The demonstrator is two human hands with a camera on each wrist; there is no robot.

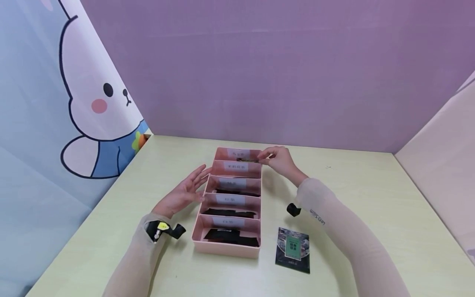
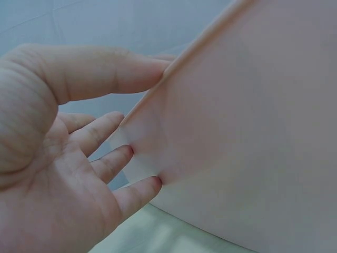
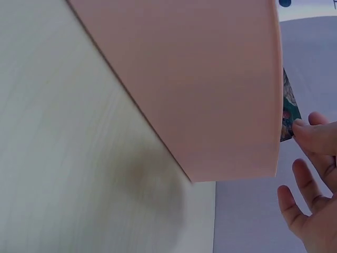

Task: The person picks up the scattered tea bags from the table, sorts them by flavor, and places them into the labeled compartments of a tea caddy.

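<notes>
A long pink box (image 1: pixel 226 248) split into compartments with white labels stands mid-table. My right hand (image 1: pixel 281 161) is over its far right corner, pinching a dark patterned packet (image 3: pixel 288 108) between thumb and fingers. The packet's lower part is hidden behind the box wall, within the farthest compartment. On the other side, my left hand (image 1: pixel 182 194) rests against the box's left wall, fingers spread and nearly straight. In the left wrist view its fingertips touch that wall and the thumb (image 2: pixel 126 71) lies at the rim.
Dark packets (image 1: pixel 230 236) lie in the nearer compartments. A black packet with a green label (image 1: pixel 293 249) lies flat on the table (image 1: pixel 352 198), right of the box. A purple cloth (image 1: pixel 282 74) hangs behind, and a rabbit-print cloth (image 1: pixel 100 74) at the left.
</notes>
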